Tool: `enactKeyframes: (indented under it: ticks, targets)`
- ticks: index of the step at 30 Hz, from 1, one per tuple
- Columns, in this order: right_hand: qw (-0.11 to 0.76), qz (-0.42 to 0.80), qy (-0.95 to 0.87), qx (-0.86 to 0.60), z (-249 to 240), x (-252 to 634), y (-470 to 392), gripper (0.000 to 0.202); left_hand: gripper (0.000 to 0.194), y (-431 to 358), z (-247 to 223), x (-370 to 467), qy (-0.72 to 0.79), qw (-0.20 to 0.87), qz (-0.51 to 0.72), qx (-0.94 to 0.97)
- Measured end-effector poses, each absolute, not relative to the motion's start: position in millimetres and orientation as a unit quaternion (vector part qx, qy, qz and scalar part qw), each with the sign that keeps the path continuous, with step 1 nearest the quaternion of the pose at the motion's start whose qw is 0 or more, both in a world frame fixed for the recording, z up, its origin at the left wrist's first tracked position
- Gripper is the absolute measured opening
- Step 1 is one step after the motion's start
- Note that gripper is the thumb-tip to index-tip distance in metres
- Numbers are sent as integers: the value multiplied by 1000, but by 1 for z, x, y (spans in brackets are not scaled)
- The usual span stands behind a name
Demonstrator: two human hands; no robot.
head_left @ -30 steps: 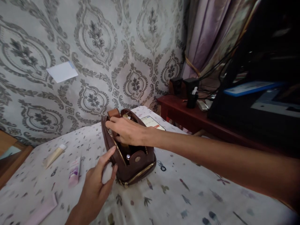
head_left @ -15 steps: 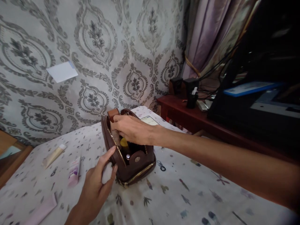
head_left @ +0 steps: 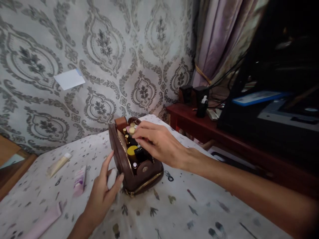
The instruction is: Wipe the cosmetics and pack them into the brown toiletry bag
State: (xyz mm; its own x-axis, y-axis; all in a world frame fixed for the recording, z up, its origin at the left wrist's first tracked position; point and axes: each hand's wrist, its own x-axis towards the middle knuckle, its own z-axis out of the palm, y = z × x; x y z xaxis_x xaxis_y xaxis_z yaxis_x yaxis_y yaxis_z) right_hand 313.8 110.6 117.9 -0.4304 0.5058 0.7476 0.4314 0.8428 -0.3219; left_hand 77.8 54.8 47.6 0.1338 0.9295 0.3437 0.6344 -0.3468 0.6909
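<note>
A brown zippered cosmetic bag (head_left: 118, 152) stands unzipped on the bed. Inside are several small bottles with gold caps, a round yellow lid (head_left: 132, 151), a black box (head_left: 141, 155) and a cream-coloured round cap (head_left: 132, 130). My right hand (head_left: 159, 142) reaches over the bag's right side, fingers bent together among the bottles near the cream-coloured cap; what is between the fingertips is hidden. At the near left side, my left hand (head_left: 101, 194) rests its index finger and thumb against the bag. Between them sits a smooth white object (head_left: 112, 178), partly covered, its kind unclear.
On the patterned sheet to the left lie a cream tube (head_left: 58, 165), a pink-and-purple tube (head_left: 79, 181) and a pale pink tube (head_left: 45, 222). A red-brown desk (head_left: 191, 119) with a dark monitor (head_left: 269, 66) stands on the right. Patterned wallpaper (head_left: 103, 43) rises behind.
My right hand has shifted from the bag's far left edge to its right side, uncovering the bottles inside. My left index finger has slid slightly up and left along the bag.
</note>
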Motion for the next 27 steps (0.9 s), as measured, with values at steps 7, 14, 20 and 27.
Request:
enactKeyframes:
  ticks: [7,14,20,27]
  targets:
    - [484,74,-853,-180,101,305,58,13,60,47,47,64,536,212,390,718]
    - [387,119,-906,-125,57,270,18,23,31,33,29,24,589,202,334,708]
    - [323,194,-916,-142,27,235,4,26,29,36,27,-23,706,33,243,664]
    - [310,394,-836,-221,11,200,0,18,51,39,22,-43,802,-49,60,592]
